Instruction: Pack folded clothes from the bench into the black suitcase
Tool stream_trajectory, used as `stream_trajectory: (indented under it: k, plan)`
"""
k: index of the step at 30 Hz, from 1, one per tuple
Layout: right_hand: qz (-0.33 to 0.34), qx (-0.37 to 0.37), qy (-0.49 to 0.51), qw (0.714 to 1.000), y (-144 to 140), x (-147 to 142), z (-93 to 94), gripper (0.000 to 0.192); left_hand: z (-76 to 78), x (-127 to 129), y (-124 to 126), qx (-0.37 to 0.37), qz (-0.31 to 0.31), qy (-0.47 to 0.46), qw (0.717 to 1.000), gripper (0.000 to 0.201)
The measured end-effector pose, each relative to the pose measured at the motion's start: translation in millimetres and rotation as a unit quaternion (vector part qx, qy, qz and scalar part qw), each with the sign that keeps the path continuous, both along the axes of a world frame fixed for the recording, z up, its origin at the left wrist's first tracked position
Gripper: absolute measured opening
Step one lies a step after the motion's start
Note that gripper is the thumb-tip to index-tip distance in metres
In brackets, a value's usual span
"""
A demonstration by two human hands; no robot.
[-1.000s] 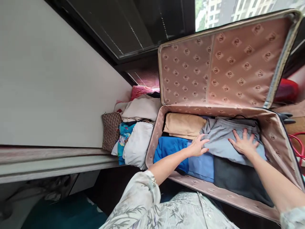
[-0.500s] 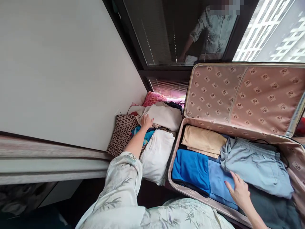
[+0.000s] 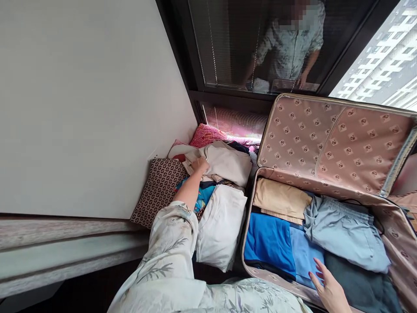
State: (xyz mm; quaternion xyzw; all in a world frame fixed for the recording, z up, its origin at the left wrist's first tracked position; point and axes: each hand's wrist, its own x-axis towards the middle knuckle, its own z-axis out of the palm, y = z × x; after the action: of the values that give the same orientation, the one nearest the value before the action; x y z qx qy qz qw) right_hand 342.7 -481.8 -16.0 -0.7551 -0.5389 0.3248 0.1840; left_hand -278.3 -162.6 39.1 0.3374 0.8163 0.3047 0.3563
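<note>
My left hand (image 3: 200, 165) is closed on the edge of a beige folded garment (image 3: 230, 163), its fingertips tucked into the cloth. Below that arm lie a bright blue patterned cloth (image 3: 205, 194) and white folded trousers (image 3: 221, 226). Over the front of the open suitcase (image 3: 246, 256) hovers my right hand (image 3: 330, 289), fingers apart and holding nothing. Around it in the suitcase are a light blue folded garment (image 3: 306, 252), a bright blue one (image 3: 270, 241), grey-blue shorts (image 3: 348, 230), a tan folded garment (image 3: 282, 195) and a dark grey garment (image 3: 360, 282).
A brown patterned cushion (image 3: 159, 187) leans against the white wall (image 3: 91, 108) on the left. Behind the clothes pile sits a pink cushion (image 3: 206, 135). The suitcase lid (image 3: 335, 134) stands raised before the dark-framed window (image 3: 234, 48), which reflects a person.
My left hand's fingers have curled onto the beige garment, whose near edge is now bunched. My right hand has shifted slightly down toward the suitcase's front edge. The head view has turned.
</note>
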Motion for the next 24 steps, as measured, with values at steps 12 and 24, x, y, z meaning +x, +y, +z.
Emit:
stream_trajectory:
  k: [12, 24]
  plan:
    - [0.140, 0.009, 0.134, 0.981, 75.0, -117.6, 65.1, 0.056, 77.0, -0.2, -5.0, 0.137, 0.112, -0.339, 0.924, 0.017]
    - [0.115, -0.288, 0.594, 0.742, 117.1, -305.4, 100.4, 0.090, 237.4, 70.4, -110.1, 0.304, 0.056, -0.456, 0.835, 0.032]
